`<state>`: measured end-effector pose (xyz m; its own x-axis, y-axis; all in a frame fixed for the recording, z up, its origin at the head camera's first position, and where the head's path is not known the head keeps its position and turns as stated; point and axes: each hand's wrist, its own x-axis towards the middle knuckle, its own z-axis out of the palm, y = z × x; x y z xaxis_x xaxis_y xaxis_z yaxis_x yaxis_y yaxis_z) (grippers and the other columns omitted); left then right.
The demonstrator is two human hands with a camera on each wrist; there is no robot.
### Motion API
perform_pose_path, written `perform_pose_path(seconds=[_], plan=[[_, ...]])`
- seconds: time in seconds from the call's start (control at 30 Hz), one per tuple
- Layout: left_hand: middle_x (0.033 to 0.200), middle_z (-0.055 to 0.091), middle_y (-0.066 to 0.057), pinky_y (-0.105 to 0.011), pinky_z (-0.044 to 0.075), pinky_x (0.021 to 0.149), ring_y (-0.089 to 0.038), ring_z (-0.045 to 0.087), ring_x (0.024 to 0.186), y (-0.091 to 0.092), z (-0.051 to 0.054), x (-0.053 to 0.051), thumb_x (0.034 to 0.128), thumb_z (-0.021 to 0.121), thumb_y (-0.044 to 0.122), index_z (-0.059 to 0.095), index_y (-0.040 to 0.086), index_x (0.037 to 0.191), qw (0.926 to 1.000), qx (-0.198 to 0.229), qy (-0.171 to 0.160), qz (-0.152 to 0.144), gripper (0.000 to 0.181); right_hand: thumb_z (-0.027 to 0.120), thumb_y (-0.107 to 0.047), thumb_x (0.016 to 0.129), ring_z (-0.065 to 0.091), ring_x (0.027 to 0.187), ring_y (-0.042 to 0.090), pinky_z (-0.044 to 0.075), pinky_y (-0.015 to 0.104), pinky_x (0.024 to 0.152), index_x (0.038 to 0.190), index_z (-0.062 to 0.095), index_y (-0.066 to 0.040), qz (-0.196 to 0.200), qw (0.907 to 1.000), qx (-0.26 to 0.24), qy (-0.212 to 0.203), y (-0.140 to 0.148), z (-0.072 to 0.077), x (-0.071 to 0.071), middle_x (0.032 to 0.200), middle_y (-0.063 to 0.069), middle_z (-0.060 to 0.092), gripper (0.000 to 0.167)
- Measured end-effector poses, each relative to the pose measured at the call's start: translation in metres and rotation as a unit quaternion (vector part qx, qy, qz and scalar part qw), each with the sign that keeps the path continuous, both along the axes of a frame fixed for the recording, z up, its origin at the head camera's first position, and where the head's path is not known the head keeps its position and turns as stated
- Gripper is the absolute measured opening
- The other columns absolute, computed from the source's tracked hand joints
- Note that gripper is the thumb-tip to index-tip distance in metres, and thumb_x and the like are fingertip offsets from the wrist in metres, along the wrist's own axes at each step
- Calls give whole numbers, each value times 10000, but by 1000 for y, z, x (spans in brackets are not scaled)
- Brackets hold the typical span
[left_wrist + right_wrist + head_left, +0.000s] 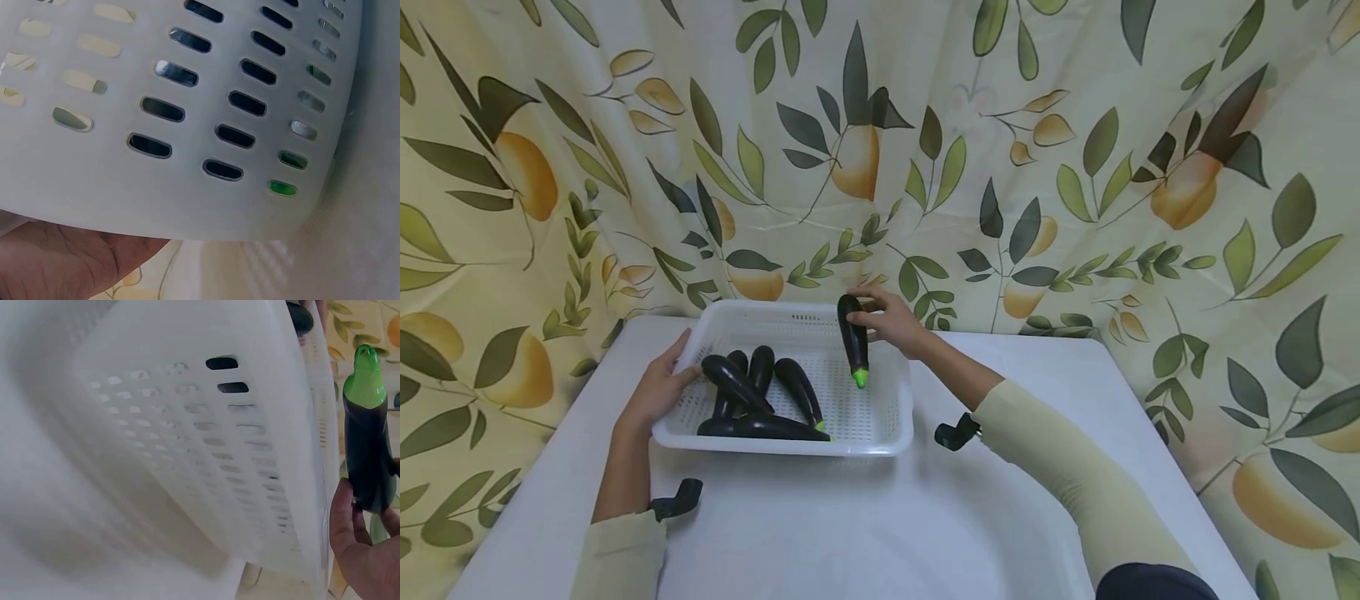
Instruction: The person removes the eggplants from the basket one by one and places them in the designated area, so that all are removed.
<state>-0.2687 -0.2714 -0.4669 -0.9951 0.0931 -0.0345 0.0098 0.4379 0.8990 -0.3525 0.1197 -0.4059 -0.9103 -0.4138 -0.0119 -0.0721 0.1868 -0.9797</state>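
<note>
A white plastic basket (786,447) with slotted walls holds several dark purple eggplants (797,390), heaped toward its left side. My right hand (891,321) pinches one more eggplant (852,333) by its blunt end, over the basket's right part. Its bright green cap points down toward me in the head view; the right wrist view shows the thumb and fingers around the dark end of this eggplant (367,447). At the basket's left rim, my left hand (658,387) grips the side, the thumb near the edge. In the left wrist view, the slotted wall hides most of that hand (69,259).
The basket stands on a white table (820,525), near its back edge. Behind it hangs a curtain (940,192) printed with leaves and orange fruit. A black wrist mount (677,500) sits on the left forearm, another black mount (957,432) on the right.
</note>
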Motion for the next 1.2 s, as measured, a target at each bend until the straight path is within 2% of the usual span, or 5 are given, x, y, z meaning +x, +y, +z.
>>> perform_pose_path(seconds=[0.2, 0.37, 0.5, 0.87, 1.2], plan=[[1684, 210, -298, -668, 499, 1007, -601, 472, 1352, 0, 4, -2, 1107, 456, 140, 90, 156, 1697, 10000, 75, 12, -13, 694, 614, -54, 1036, 682, 1071, 314, 620, 445, 888, 1540, 495, -31, -183, 9997, -156, -4, 19, 4, 4, 1359, 269, 537, 518], [1690, 197, -287, -635, 526, 990, -592, 486, 1345, 0, 0, -2, 1106, 453, 137, 87, 155, 1696, 9999, 138, -23, -30, 694, 615, -54, 1025, 650, 1164, 384, 585, 511, 957, 1531, 516, -29, -464, 9988, -125, -95, 36, 6, 7, 1382, 286, 553, 516], [1684, 200, -298, -622, 538, 977, -592, 493, 1338, 0, -1, -1, 1105, 454, 143, 86, 145, 1694, 10000, 56, 18, -17, 694, 612, -55, 1024, 613, 1218, 409, 566, 545, 979, 1534, 502, -15, -512, 9987, -32, -51, 48, 5, 9, 1403, 305, 537, 523], [1684, 209, -295, -656, 504, 1003, -598, 471, 1355, 1, -1, 0, 1104, 455, 147, 89, 153, 1696, 10000, 15, 32, 12, 697, 608, -68, 1029, 618, 1193, 400, 588, 517, 945, 1531, 502, -18, -747, 9970, -11, -185, 73, -5, 14, 1427, 285, 525, 516], [1678, 216, -304, -636, 530, 976, -597, 490, 1337, 3, 1, 1, 1105, 450, 143, 87, 149, 1696, 10000, 78, 14, 16, 693, 572, -114, 1043, 649, 1108, 294, 586, 373, 894, 1582, 433, -28, -1051, 9917, -25, -738, 101, -21, 14, 1522, 295, 451, 563]])
